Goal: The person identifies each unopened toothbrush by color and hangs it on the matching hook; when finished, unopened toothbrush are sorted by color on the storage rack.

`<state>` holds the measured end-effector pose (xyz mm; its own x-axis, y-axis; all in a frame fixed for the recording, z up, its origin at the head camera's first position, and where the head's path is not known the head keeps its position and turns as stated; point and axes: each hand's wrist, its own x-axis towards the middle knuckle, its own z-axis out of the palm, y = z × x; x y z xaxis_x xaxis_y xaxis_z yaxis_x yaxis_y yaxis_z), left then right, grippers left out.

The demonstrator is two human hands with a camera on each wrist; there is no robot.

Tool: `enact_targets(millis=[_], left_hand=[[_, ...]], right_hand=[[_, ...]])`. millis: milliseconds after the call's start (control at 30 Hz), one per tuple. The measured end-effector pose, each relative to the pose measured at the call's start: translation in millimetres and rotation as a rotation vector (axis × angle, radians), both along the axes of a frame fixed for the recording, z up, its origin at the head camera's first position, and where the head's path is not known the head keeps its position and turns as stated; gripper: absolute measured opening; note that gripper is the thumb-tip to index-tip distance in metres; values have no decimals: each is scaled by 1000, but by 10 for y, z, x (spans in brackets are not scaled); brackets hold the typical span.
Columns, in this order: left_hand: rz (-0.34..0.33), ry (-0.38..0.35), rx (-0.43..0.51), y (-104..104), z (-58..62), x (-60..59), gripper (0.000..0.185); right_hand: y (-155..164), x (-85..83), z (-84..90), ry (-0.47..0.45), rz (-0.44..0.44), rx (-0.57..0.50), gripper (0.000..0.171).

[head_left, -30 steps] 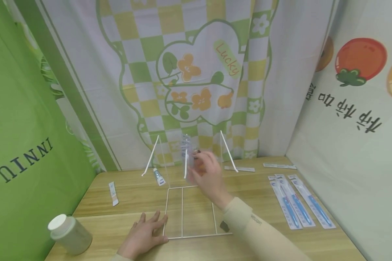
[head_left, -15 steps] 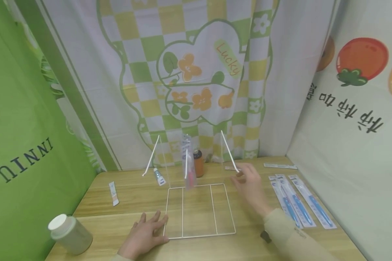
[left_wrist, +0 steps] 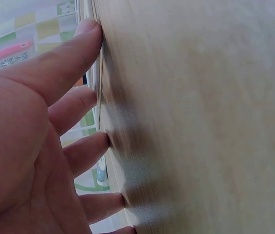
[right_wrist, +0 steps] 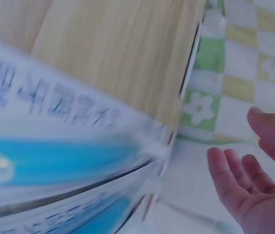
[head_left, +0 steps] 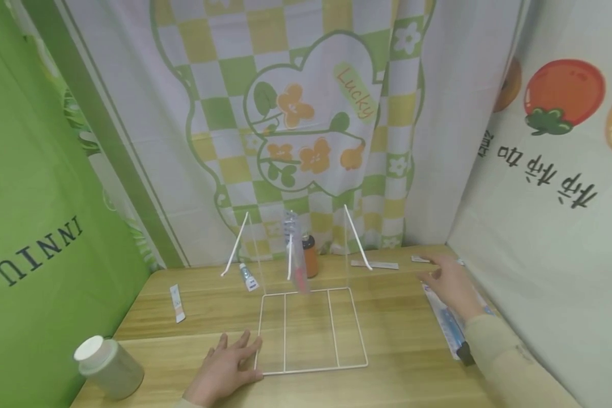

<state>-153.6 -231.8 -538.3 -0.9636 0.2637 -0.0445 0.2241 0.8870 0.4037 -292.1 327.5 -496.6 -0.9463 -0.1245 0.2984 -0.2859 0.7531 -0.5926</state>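
Observation:
A white wire rack [head_left: 285, 334] stands mid-table, and a packaged pink toothbrush [head_left: 300, 269] hangs on its middle hook. My left hand [head_left: 225, 362] rests with spread fingers at the left side of the rack's base; the left wrist view shows the same hand [left_wrist: 54, 112] with fingertips against the wood. Over the far end of the packaged blue toothbrushes [head_left: 451, 328] hovers my right hand [head_left: 451, 286], partly covering them. In the right wrist view that hand [right_wrist: 259, 190] holds nothing, its fingers loosely bent, beyond a large near toothbrush pack [right_wrist: 64, 146].
An amber bottle [head_left: 310, 260] with a dark top stands behind the rack. A small toothpaste tube [head_left: 248, 277] and several slim sachets, one at left [head_left: 177, 303], lie about. A pale green jar [head_left: 109, 367] with a white lid is at front left.
My right hand has left the toothbrush pack hanging on the middle hook and moved right, past the rack's right hook, to above the blue toothbrush packs. My left hand stays put.

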Motion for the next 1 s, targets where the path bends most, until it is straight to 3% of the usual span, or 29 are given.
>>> enact_targets(millis=[333, 567, 867, 1000], left_hand=[[-5, -7, 2, -8, -20, 1, 80], [-3, -2, 3, -3, -17, -7, 80], [-8, -4, -19, 1, -38, -27, 79], [-3, -5, -21, -4, -31, -34, 79]], right_hand=[[224, -86, -218, -130, -6, 192, 52], [336, -189, -338, -208, -38, 183, 56], [500, -221, -252, -294, -49, 127, 59], [480, -218, -231, -276, -30, 114, 58]])
